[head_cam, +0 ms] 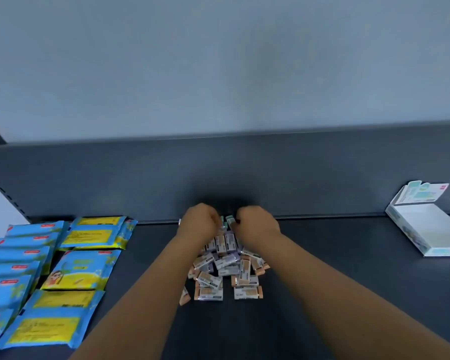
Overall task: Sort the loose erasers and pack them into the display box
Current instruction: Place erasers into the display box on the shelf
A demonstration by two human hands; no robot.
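Observation:
A heap of small wrapped erasers (225, 266), orange and lilac with white sleeves, lies in the middle of the dark shelf. At the heap's far end my left hand (199, 224) and my right hand (256, 224) are both curled, knuckles up. Each holds a green eraser: one (222, 222) shows at the left fingers, another (230, 219) at the right fingers. The white display box (426, 229) stands open and empty at the far right, its printed lid tilted up against the back panel.
Blue and yellow flat packets (55, 268) lie in overlapping rows along the left side of the shelf (335, 268). A dark back panel (140, 178) rises behind everything. Bare shelf lies between the heap and the box.

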